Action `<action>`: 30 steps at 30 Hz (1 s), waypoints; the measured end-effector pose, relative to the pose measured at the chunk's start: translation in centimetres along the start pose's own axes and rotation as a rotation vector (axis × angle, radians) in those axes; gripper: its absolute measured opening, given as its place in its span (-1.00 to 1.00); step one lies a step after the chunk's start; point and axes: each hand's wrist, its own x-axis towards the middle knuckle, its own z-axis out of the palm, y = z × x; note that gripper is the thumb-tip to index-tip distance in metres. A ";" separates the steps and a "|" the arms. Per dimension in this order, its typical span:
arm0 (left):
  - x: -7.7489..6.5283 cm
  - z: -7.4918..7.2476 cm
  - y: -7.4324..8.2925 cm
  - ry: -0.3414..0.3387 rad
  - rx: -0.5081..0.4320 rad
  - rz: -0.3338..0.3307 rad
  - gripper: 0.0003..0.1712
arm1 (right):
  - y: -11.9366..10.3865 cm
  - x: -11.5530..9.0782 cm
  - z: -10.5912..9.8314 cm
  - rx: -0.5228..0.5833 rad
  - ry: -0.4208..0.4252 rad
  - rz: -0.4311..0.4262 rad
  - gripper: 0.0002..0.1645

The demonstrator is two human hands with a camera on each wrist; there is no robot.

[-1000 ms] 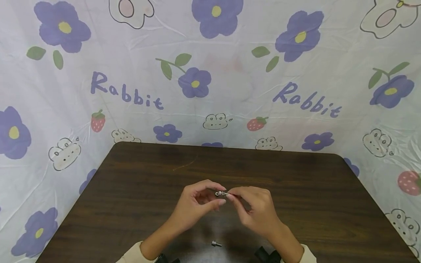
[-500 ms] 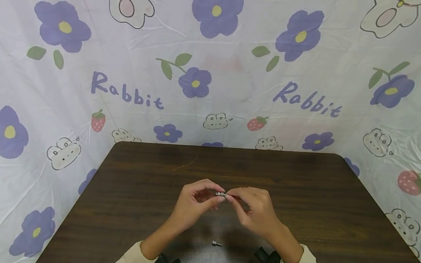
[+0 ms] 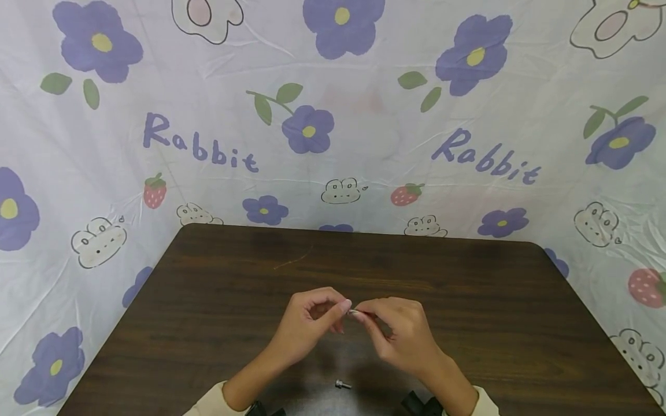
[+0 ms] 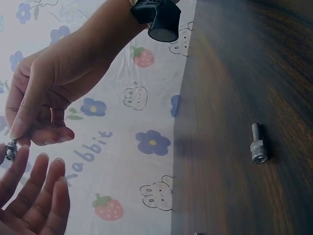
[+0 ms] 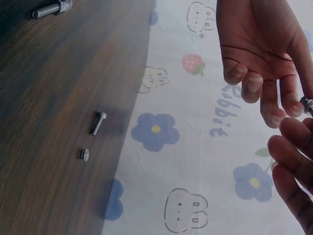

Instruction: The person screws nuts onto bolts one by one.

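Observation:
A small metal bolt (image 4: 11,151) is held up over the table between both hands; in the head view fingertips cover most of it. My right hand (image 3: 398,326) pinches its thin end between thumb and forefinger. My left hand (image 3: 312,323) has its thumb and forefinger on the thicker end, the thumb tip laid across it. In the right wrist view only a sliver of this metal piece (image 5: 307,105) shows at the edge. Below the hands a socket-head bolt (image 3: 343,385) with a nut on its shank lies on the dark wooden table (image 3: 234,277).
In the right wrist view a smaller bolt (image 5: 99,123) and a round nut-like piece (image 5: 84,155) lie on the table. Black wrist cameras (image 3: 421,403) sit on both wrists. A cloth (image 3: 364,144) printed with flowers and rabbits hangs behind the table.
My left thumb has moved up across the thicker end of the bolt, hiding metal that showed before. My right hand keeps its pinch, shifting slightly. The bolt on the table stays put.

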 end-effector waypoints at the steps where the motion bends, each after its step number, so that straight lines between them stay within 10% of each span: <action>1: 0.0 0.0 0.0 0.003 0.010 -0.020 -0.79 | 0.0 0.0 0.0 0.000 -0.004 0.005 -0.75; 7: 0.0 0.0 0.0 0.022 0.001 -0.102 -0.76 | 0.0 -0.1 0.0 -0.020 -0.004 0.006 -0.74; 17: -0.1 0.0 0.0 -0.002 -0.103 0.110 -0.69 | 0.1 0.2 -0.4 -0.047 0.021 0.010 -0.73; 30: -0.1 -0.1 0.2 0.031 -0.008 0.086 -0.90 | 0.1 0.0 -0.2 -0.023 0.013 0.004 -0.75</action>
